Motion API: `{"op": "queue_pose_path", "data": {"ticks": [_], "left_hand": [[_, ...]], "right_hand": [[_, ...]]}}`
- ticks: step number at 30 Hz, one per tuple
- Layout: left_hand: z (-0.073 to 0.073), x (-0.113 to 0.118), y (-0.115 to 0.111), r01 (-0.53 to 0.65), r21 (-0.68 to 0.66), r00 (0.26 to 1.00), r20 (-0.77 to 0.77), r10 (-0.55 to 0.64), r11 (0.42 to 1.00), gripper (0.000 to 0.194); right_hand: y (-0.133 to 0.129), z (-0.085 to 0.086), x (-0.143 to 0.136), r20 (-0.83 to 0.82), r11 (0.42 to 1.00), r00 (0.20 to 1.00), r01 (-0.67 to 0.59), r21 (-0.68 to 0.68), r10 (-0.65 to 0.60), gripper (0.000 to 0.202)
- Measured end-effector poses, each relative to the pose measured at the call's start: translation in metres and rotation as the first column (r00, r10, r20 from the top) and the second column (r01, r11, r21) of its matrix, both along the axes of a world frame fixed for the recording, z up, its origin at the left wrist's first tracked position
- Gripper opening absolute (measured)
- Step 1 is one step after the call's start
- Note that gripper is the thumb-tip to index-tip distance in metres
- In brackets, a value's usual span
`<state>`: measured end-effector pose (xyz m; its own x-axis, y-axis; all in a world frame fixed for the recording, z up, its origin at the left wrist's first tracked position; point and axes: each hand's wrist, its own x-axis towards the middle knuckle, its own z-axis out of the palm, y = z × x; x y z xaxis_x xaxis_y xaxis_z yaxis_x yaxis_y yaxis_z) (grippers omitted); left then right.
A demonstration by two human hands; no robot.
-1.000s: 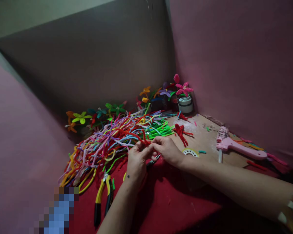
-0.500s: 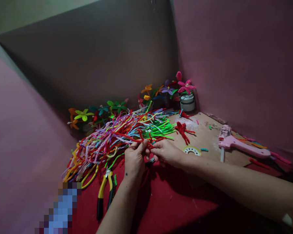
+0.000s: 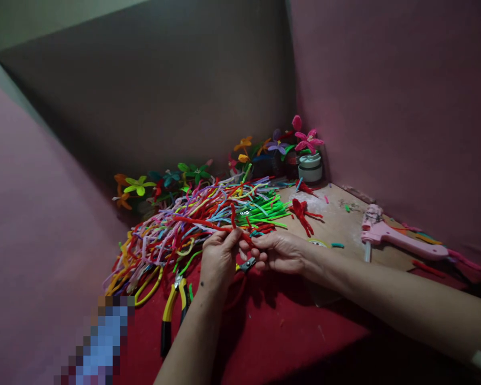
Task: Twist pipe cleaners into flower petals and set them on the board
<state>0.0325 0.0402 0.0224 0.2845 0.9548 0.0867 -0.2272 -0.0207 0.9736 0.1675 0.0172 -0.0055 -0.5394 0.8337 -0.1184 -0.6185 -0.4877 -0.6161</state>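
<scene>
A red pipe cleaner [image 3: 200,221] runs between my two hands, one long end reaching out to the left over the pile. My left hand [image 3: 220,254] pinches it between thumb and fingers. On its other side my right hand [image 3: 278,252] grips the red piece with thumb and forefinger, fingers curled. The hands nearly touch, and they hide part of the piece. Just beyond them lies a large heap of many-coloured pipe cleaners [image 3: 164,222], with bright green ones [image 3: 268,208] at its right. Beneath the hands shows a tool's dark metal tip [image 3: 247,264], mostly hidden.
Yellow-and-black pliers [image 3: 169,310] lie left of my left forearm on the red cloth [image 3: 292,331]. A pink glue gun [image 3: 401,240] rests on the board [image 3: 344,235] at right, near red pipe-cleaner pieces [image 3: 302,214]. Pipe-cleaner flowers [image 3: 139,185] and a white-lidded jar [image 3: 310,170] stand behind.
My right hand has shifted slightly right and turned, now covering most of the tape roll. The red pipe cleaner's long end lies straighter to the left. The metal tool tip shows more.
</scene>
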Motion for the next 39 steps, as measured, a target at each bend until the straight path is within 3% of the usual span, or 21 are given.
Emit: {"op": "queue_pose_path", "data": {"ticks": [8, 15, 20, 24, 29, 34, 39], "left_hand": [[-0.002, 0.0, -0.002, 0.01, 0.054, 0.998, -0.069, -0.006, 0.999, 0.023], [0.007, -0.002, -0.004, -0.037, -0.009, 0.999, 0.028, 0.037, 0.999, 0.025], [0.012, -0.007, -0.004, -0.076, 0.028, 0.997, -0.017, 0.076, 0.997, 0.022], [0.007, -0.006, -0.004, -0.019, 0.036, 0.999, -0.034, 0.02, 0.999, 0.021], [0.004, -0.005, -0.005, 0.019, 0.016, 0.999, -0.043, -0.018, 1.0, 0.024], [0.003, -0.007, -0.004, 0.045, -0.112, 0.96, -0.269, -0.073, 0.993, 0.028], [0.0, -0.007, -0.003, -0.045, -0.059, 0.971, -0.239, 0.03, 0.997, 0.027]], "right_hand": [[-0.003, 0.0, -0.006, 0.159, 0.993, 0.981, 0.105, 0.053, -0.112, 0.007], [-0.006, -0.011, -0.01, 0.358, 0.977, 0.914, 0.146, 0.156, -0.194, 0.023], [-0.012, -0.009, -0.013, 0.361, 0.939, 0.895, 0.151, 0.308, -0.263, 0.028], [-0.011, -0.005, -0.012, 0.294, 0.892, 0.912, 0.142, 0.429, -0.286, 0.022], [-0.006, -0.008, -0.009, 0.308, 0.909, 0.897, 0.194, 0.37, -0.316, 0.023], [-0.005, -0.008, -0.006, 0.363, 0.9, 0.854, 0.235, 0.367, -0.372, 0.023], [-0.009, -0.005, -0.008, 0.402, 0.912, 0.853, 0.182, 0.368, -0.332, 0.022]]}}
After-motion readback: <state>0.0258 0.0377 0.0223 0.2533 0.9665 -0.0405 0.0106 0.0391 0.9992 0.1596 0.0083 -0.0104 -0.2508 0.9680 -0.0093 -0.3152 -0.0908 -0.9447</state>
